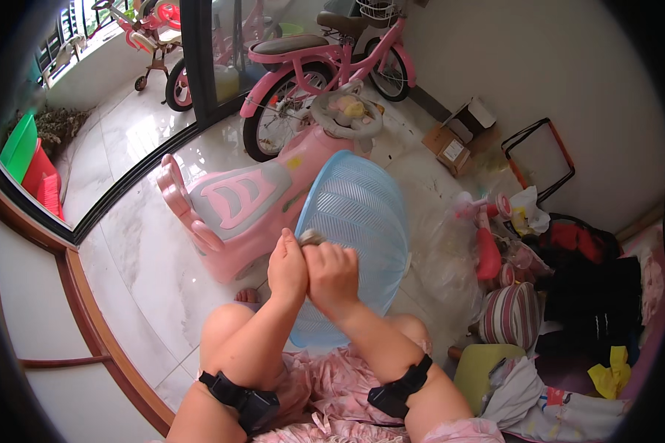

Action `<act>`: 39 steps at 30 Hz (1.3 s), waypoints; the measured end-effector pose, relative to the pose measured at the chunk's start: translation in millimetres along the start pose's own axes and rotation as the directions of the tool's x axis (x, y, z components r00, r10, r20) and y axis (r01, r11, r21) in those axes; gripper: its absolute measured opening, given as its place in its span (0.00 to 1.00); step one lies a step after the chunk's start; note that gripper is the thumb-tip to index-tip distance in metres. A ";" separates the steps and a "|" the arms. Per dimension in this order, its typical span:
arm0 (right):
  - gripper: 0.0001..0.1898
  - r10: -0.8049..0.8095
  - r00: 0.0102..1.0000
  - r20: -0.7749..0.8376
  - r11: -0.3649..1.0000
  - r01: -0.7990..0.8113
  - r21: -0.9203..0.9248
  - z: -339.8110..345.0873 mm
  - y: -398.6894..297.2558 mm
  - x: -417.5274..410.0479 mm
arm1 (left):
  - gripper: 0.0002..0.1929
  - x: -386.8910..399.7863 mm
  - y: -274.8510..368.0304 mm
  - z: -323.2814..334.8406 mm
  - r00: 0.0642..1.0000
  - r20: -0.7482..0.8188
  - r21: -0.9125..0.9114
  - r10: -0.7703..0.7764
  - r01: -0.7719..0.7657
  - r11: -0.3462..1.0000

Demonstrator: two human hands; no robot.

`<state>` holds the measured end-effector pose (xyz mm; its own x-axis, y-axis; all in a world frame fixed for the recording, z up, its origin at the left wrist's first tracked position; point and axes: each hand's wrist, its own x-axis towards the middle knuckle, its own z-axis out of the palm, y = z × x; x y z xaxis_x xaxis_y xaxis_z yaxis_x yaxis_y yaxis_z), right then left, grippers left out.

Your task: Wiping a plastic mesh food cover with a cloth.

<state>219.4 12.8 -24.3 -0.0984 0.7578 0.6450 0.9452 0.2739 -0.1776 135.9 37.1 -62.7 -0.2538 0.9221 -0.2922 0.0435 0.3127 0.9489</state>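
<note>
My left hand and my right hand are pressed together in front of a light-blue plastic mesh basket. A small grey-brown thing, blurred and mostly covered, pokes out above my right fist; it may be a bit of cloth. My right fingers are curled around it. The left palm lies against the right fist, and whether it grips the thing too is hidden. The basket is tilted between my knees, its opening hidden from this angle.
Beyond the basket stands a pink ride-on car, with a pink bicycle behind it. Cardboard boxes lie by the wall. At right are a striped cushion, dark clothes and a green stool-like object. A sliding-door frame runs along the left.
</note>
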 end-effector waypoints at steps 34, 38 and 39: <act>0.10 -0.138 0.963 0.231 0.987 0.114 0.113 -17.1 -14.8 -31.6 | 0.27 13.8 10.2 -4.3 0.955 0.294 -0.202 0.047 0.014 0.979; 0.09 0.058 0.995 0.079 0.995 -0.051 -0.082 -31.1 52.8 11.8 | 0.16 2.9 29.0 -7.0 0.934 0.349 0.012 -0.071 0.071 0.997; 0.08 0.174 0.985 0.004 0.974 -0.172 -0.150 -29.9 82.4 14.1 | 0.16 1.0 31.1 -6.5 0.930 0.363 0.014 -0.064 0.063 0.998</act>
<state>305.2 28.3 -7.7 0.0667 0.7965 0.6010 0.9838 0.0478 -0.1725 130.6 46.3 -32.6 0.1120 0.9200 -0.3755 0.0408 0.3733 0.9268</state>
